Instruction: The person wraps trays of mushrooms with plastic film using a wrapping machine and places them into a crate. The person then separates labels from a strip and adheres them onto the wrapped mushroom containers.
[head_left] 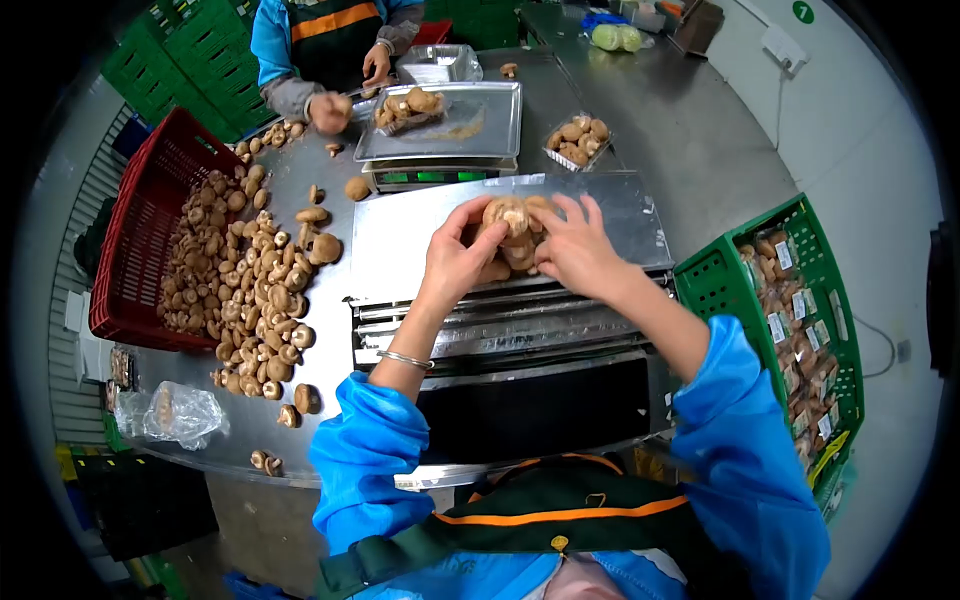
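Note:
In the head view, a heap of brown shiitake mushrooms (pixel 518 238) sits between my hands, above the metal wrapping machine (pixel 400 240). My left hand (pixel 462 255) grips a mushroom at the top of the heap, its pale underside facing up, between thumb and fingers. From the other side, my right hand (pixel 580 252) has its thumb and forefinger pressed on the mushrooms, with its other fingers raised. Whether a tray lies under the heap is hidden by my hands.
Loose mushrooms spill from a tipped red crate (pixel 135 250) at left. Beyond the machine stand a scale with a metal tray (pixel 490 115) and a filled punnet (pixel 578 140). A green crate (pixel 850 350) holds labelled packs at right. A co-worker's hand (pixel 328 112) works opposite.

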